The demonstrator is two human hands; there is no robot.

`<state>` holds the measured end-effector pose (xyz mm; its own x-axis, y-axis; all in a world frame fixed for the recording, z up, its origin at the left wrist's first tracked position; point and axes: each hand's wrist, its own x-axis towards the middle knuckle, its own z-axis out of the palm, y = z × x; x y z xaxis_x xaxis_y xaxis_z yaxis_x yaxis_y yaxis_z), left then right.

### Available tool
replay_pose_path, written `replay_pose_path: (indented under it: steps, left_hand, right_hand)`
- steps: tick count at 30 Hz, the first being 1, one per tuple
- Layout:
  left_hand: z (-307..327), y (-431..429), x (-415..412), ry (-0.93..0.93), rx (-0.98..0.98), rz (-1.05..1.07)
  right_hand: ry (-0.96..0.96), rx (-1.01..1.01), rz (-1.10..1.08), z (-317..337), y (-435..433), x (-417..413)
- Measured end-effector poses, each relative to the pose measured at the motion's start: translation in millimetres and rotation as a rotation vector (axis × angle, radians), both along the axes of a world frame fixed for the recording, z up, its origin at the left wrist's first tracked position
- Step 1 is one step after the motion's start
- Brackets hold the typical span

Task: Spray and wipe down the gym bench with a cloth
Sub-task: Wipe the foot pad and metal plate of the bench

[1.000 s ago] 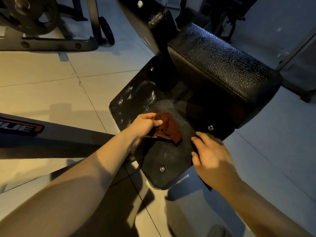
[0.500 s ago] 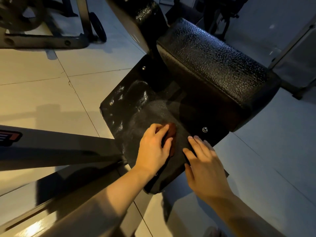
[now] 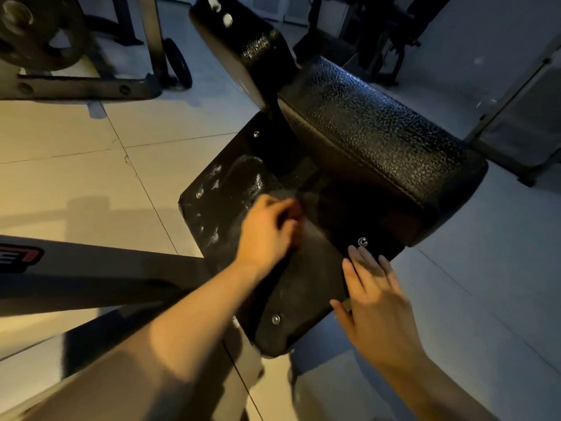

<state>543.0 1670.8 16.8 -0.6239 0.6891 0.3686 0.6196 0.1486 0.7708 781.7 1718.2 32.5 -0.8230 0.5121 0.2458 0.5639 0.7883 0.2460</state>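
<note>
The cloth (image 3: 299, 212), a reddish-brown piece, is almost hidden under the left hand (image 3: 267, 232). Only a small edge of it shows at the fingertips, near the middle of the flat panel (image 3: 306, 287) of the gym bench (image 3: 379, 141). The fingers of the left hand are curled over the cloth and hold it down on the panel. This hand is blurred, so I cannot tell more about the grip. The right hand (image 3: 375, 294) lies at about 4 o'clock from the left one, apart from the cloth. Its fingers are straight and flat on the edge of the panel, grasping nothing, and the fingertips are just beside a shiny bolt (image 3: 362, 242). At 10 o'clock from the left hand the panel carries some pale, glossy smears (image 3: 215, 177). At 1 o'clock from the hands the thick seat pad (image 3: 403, 177) stands higher than the panel, black and wrinkled. At 12 o'clock the back pad (image 3: 243, 47) goes up, tilted, with two white spots near its top. Under all this is the tiled floor (image 3: 76, 177). At 8 o'clock a grey frame beam (image 3: 106, 278) crosses the floor, with a red-edged label on its left end. Far away at 10 o'clock a dark weight plate (image 3: 33, 34) sits on a rack, and a small wheel (image 3: 179, 62) stands near it.
</note>
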Motion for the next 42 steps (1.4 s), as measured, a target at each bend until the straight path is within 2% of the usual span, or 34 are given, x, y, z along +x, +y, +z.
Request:
replay_pose_path:
  steps: [2,3,4,6,8,10,12,14,15,17,19,21,23,25,27,29,32,33,35,37,39,40,42]
  left_hand:
    - [-14.3,-8.7,-39.3,-0.249,-0.079,0.233]
    - [-18.0,-10.8,-45.1,-0.33,-0.101,0.278]
    - [-14.2,-9.2,-37.4,-0.335,-0.11,0.282]
    - [5.6,1.2,-1.2,-0.228,-0.041,0.173]
    - [23.7,10.9,34.9,-0.072,0.055,-0.03]
    - [28.3,18.7,36.6,0.072,0.077,-0.154]
    - [20.8,25.8,6.1,0.0,0.079,-0.029]
    - [7.6,22.4,-19.5,-0.229,0.039,0.229]
    - [4.0,21.3,-17.9,-0.29,0.027,0.281]
    - [8.2,23.9,11.2,-0.223,0.072,0.166]
    - [13.5,21.3,51.5,-0.063,0.131,-0.104]
    - [14.8,17.6,61.4,0.087,0.138,-0.247]
    - [12.9,27.3,34.0,0.079,0.148,-0.165]
    - [10.9,33.2,-0.6,-0.105,0.094,0.103]
    - [8.7,34.3,-13.1,-0.297,0.04,0.255]
    - [18.1,34.4,11.5,-0.287,0.076,0.177]
    - [23.6,27.7,53.6,-0.103,0.15,-0.141]
    - [23.6,27.9,50.9,-0.018,0.156,-0.175]
    - [19.6,35.9,21.8,-0.018,0.165,-0.1]
    - [12.1,38.1,-12.2,-0.201,0.11,0.142]
    - [7.3,34.8,-16.2,-0.318,0.051,0.257]
    - [10.0,33.1,-3.5,-0.296,0.064,0.225]
    - [15.2,28.8,32.9,-0.174,0.142,0.02]
  right_hand:
    - [-0.031,-0.021,-0.001,-4.3,0.8,0.1]
    - [-0.046,-0.028,0.001,-5.2,0.8,0.1]
    - [-0.059,-0.028,0.001,-5.2,0.5,0.3]
    - [-0.073,-0.009,-0.005,-2.5,1.1,-1.3]
    - [-0.069,0.011,-0.004,-1.2,2.0,-3.0]
    - [-0.072,0.02,0.004,-2.2,2.3,-4.3]
    - [-0.083,0.017,-0.011,-3.8,1.3,-4.7]
    - [-0.083,0.001,-0.03,-4.5,0.1,-4.3]
    - [-0.087,-0.009,-0.033,-4.6,-0.4,-4.1]
    - [-0.108,-0.02,-0.032,-4.4,-0.6,-2.7]
    - [-0.104,-0.01,-0.031,-4.7,0.1,-2.0]
    - [-0.097,0.001,-0.036,-4.7,0.1,-2.6]
    - [-0.07,0.011,-0.024,-5.9,0.2,-3.8]
    - [-0.073,0.007,-0.021,-6.8,-0.5,-3.0]
    - [-0.077,-0.004,-0.024,-7.9,-0.4,-1.5]
    - [-0.093,-0.002,-0.025,-9.1,0.6,-0.5]
    - [-0.098,0.018,-0.011,-9.7,2.6,1.0]
    - [-0.105,0.019,-0.011,-10.0,3.5,1.4]
    - [-0.107,0.026,-0.011,-11.7,4.7,-0.3]
    - [-0.111,0.029,-0.023,-12.6,3.4,-2.2]
    - [-0.114,0.025,-0.041,-14.1,2.0,-2.5]
    - [-0.12,0.022,-0.046,-14.6,1.8,-2.4]
    - [-0.126,0.017,-0.038,-14.6,1.8,-1.7]
